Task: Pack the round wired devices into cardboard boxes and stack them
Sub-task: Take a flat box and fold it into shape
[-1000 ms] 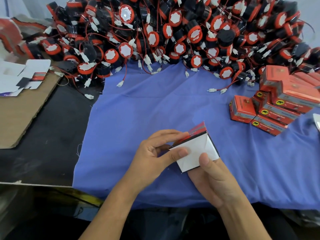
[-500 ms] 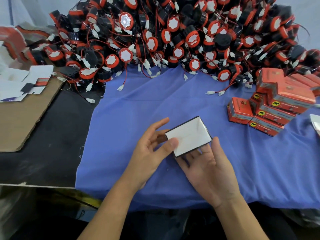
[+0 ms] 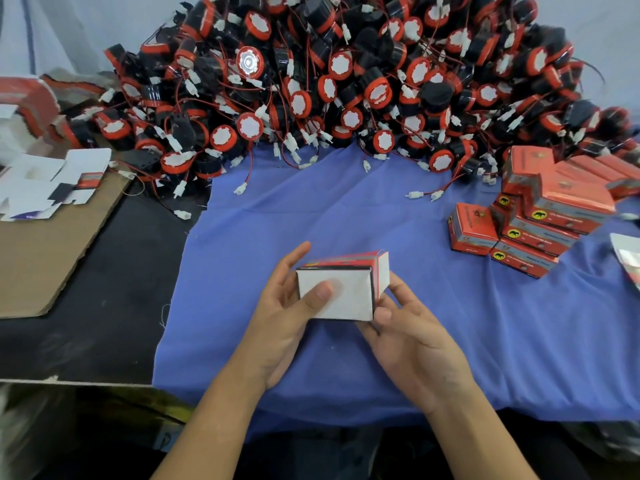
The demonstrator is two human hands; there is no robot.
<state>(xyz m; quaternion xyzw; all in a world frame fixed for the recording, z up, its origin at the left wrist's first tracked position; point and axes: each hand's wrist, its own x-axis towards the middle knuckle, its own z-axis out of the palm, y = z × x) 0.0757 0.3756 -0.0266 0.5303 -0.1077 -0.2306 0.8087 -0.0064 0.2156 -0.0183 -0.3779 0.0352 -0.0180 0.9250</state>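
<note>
Blue cloth (image 3: 346, 209), box (image 3: 343, 299) (white flap) — between left hand (image 3: 280, 327), right hand (image 3: 412, 344)

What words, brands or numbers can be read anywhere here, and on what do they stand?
Nothing reads with certainty.
Stacked red boxes: yellow oval badges with a dark animal figure; print beside them too blurred.
Single red box: large lettering on top, perhaps "ST", blurred.
Held box, in left hand and right hand: white face shows no print; red side unreadable.

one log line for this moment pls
left hand: holds box, thumb on white face | right hand: grips box's right end | round wired devices: piled behind | closed boxes: stacked at right
</note>
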